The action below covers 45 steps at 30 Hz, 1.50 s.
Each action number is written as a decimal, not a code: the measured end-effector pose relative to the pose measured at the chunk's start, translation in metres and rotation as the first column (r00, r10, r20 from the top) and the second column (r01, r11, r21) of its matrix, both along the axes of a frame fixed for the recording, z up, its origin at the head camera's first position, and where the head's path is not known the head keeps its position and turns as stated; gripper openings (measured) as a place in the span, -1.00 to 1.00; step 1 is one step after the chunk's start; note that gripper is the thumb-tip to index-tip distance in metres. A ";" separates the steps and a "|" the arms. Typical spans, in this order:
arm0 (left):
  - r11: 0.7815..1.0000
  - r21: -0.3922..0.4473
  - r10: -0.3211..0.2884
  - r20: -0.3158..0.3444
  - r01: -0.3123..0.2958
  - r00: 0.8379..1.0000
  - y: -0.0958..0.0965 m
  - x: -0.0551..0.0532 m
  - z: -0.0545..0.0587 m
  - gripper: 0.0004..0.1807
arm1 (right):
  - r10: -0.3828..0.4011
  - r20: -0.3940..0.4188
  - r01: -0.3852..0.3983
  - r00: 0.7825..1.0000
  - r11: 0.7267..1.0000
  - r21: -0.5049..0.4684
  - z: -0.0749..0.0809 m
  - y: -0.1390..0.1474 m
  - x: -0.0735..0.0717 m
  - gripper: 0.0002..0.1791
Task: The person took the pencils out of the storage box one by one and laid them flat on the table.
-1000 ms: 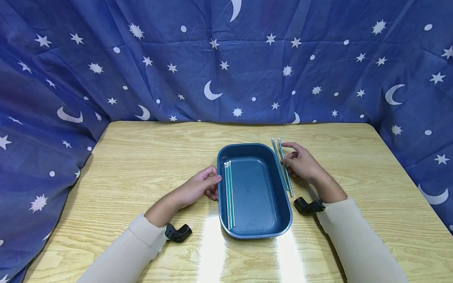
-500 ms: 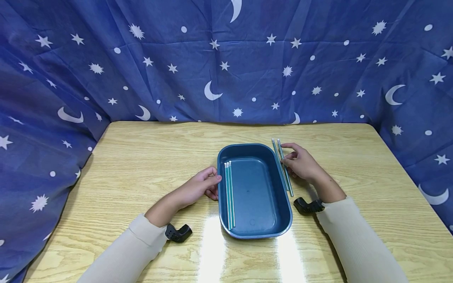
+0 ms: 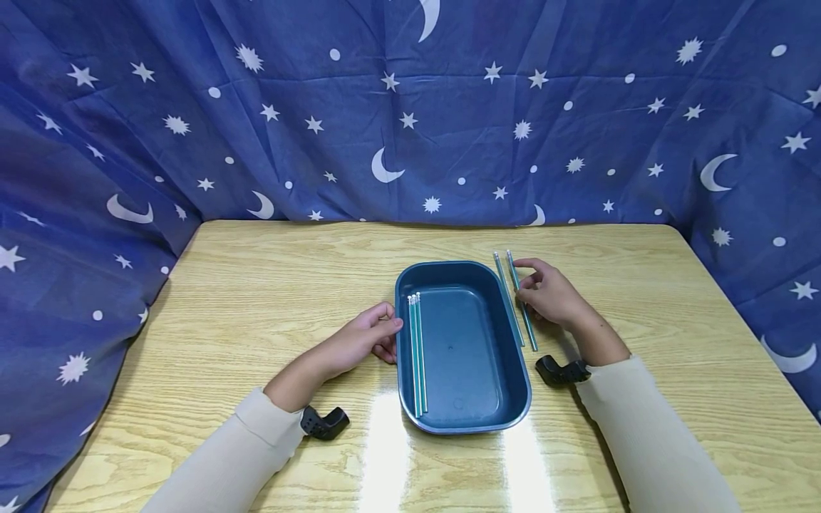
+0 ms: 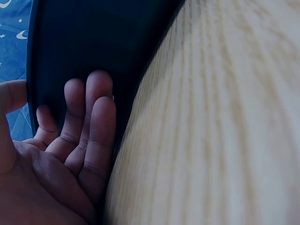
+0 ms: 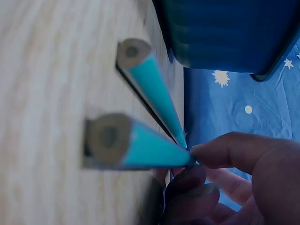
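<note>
My right hand (image 3: 549, 293) pinches a teal unsharpened pencil (image 3: 529, 329) between thumb and fingers, to the right of a dark blue plastic tub (image 3: 471, 430). A second pencil (image 3: 511, 302) lies on the table between that one and the tub's right wall. In the right wrist view, the blunt near end of the pinched pencil (image 5: 152, 149) is close over the wood. On the other side, my left hand (image 3: 359, 338) holds the tub's left side, its thumb at the rim and its fingers (image 4: 101, 126) along the outer wall. Three similar pencils (image 3: 417, 356) lie lengthwise inside the tub, along its left side.
The wooden table (image 3: 276, 271) has rounded far corners. A blue curtain (image 3: 410, 107) with white moons and stars hangs behind it and at both sides. Black wrist-worn devices sit at the left (image 3: 325, 423) and right (image 3: 561, 371) cuffs.
The pinched pencil has shifted slightly to the right, widening the gap to the pencil beside it. My left hand, the tub and the pencils inside it have stayed put.
</note>
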<state>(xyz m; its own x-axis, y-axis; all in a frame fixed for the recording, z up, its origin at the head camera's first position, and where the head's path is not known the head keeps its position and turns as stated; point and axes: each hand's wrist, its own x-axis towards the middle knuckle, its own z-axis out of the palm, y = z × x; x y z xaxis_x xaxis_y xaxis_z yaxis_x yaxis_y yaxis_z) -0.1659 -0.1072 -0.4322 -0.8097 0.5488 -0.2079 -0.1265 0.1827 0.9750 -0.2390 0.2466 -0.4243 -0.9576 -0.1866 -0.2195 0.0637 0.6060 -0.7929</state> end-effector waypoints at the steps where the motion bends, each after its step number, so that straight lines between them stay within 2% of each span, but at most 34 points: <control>1: 1.000 0.000 -0.001 -0.002 0.001 1.000 0.000 0.000 0.000 -0.76 | -0.002 -0.004 0.002 1.000 1.000 0.008 0.000 0.000 0.000 -0.35; 6: 1.000 0.005 0.001 -0.004 -0.001 1.000 0.000 -0.001 -0.002 -0.75 | 0.001 -0.035 0.001 0.999 0.998 0.057 0.002 -0.002 -0.002 -0.36; 14: 1.000 0.004 0.021 0.009 -0.021 1.000 -0.001 0.001 -0.004 -0.76 | 0.049 -0.121 -0.024 0.991 0.978 0.206 0.004 -0.009 -0.001 -0.39; 21: 1.000 0.021 0.012 0.004 -0.012 1.000 0.000 0.001 -0.006 -0.75 | 0.073 -0.137 -0.037 0.988 0.967 0.253 0.003 -0.007 0.000 -0.40; 32: 1.000 0.011 0.011 0.000 -0.011 1.000 0.000 0.000 -0.003 -0.76 | 0.095 -0.184 -0.049 0.978 0.970 0.240 0.004 -0.007 0.000 -0.48; 40: 1.000 -0.009 0.015 0.011 -0.015 1.000 0.000 0.001 -0.003 -0.76 | 0.092 -0.152 -0.060 0.984 0.978 0.199 0.001 -0.008 0.001 -0.50; 45: 1.000 -0.003 0.011 0.005 -0.011 1.000 0.001 0.001 -0.003 -0.75 | 0.065 -0.142 -0.040 0.988 0.984 0.176 0.005 -0.008 0.003 -0.49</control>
<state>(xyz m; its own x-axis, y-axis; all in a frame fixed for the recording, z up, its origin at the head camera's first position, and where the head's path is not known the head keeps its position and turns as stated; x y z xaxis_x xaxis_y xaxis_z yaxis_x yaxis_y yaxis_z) -0.1653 -0.1066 -0.4349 -0.8145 0.5394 -0.2135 -0.1335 0.1838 0.9739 -0.2359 0.2382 -0.4193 -0.9716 -0.2089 -0.1111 -0.0807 0.7339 -0.6744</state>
